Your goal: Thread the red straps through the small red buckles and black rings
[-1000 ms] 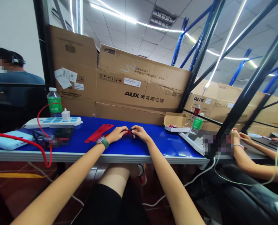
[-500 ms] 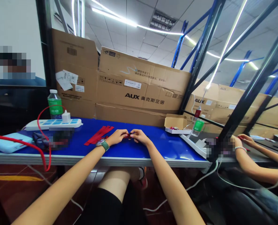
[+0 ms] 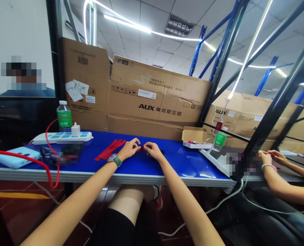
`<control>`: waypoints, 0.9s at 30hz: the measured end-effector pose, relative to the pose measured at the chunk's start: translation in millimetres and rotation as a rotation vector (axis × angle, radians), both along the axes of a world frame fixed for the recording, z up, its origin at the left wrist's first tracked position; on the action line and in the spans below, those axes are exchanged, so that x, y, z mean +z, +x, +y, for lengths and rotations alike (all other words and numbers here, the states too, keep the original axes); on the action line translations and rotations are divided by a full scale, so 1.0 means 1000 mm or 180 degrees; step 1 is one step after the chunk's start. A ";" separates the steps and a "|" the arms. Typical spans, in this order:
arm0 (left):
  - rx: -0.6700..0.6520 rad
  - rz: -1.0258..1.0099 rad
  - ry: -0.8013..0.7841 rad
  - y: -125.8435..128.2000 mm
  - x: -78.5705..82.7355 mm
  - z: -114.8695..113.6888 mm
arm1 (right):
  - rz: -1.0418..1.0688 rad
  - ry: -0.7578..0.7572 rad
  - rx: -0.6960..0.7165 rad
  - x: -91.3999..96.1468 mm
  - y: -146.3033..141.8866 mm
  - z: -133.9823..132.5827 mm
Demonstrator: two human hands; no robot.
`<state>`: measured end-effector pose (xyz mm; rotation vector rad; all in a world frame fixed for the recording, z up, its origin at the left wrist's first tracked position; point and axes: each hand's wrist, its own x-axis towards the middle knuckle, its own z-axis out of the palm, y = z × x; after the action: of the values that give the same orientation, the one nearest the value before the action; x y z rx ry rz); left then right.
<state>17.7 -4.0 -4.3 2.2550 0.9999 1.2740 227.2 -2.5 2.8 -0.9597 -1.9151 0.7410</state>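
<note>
A small dark red piece of ribbon (image 3: 143,147) is pinched by the fingertips of my right hand (image 3: 154,151) above the blue tabletop. My left hand (image 3: 129,149), with a green-strapped watch at the wrist, is just left of it. Its index finger is raised off the thumb, leaving a gap, and the thumb tip is close to the ribbon piece; whether they touch I cannot tell. Flat red ribbon strips (image 3: 111,149) lie on the table beside my left hand, partly behind it. A small dark object (image 3: 162,152) shows just behind my right hand.
At left are a white power strip (image 3: 64,137), a light blue power bank (image 3: 17,157), a red cable and a water bottle (image 3: 64,116). An open small box (image 3: 196,138) with red bits stands back right. Cardboard (image 3: 157,99) walls the rear. A co-worker's hands (image 3: 271,159) are at right.
My left index finger has lifted away from the thumb, while my right fingers keep the red piece. The whole view has shifted slightly, moving the scene right and down.
</note>
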 end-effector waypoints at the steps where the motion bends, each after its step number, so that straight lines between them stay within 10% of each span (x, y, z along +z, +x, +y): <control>1: -0.0041 0.0017 0.0009 0.000 0.000 0.000 | -0.0066 0.0102 -0.0037 0.000 0.000 0.001; 12: -0.0065 0.0735 0.0428 -0.001 0.009 -0.018 | -0.0221 -0.0008 -0.0093 0.000 0.000 -0.002; 22: 0.0754 0.1363 0.0413 -0.009 -0.002 -0.008 | 0.0253 0.0601 -0.2046 0.002 0.013 0.009; 27: 0.0476 0.0873 0.0397 -0.009 -0.004 0.004 | 0.0073 0.1104 -0.1225 0.000 0.007 0.008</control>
<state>8.5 -0.3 -8.8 2.5434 1.2364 1.1325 234.5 5.5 2.9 -1.0466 -1.6942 0.1872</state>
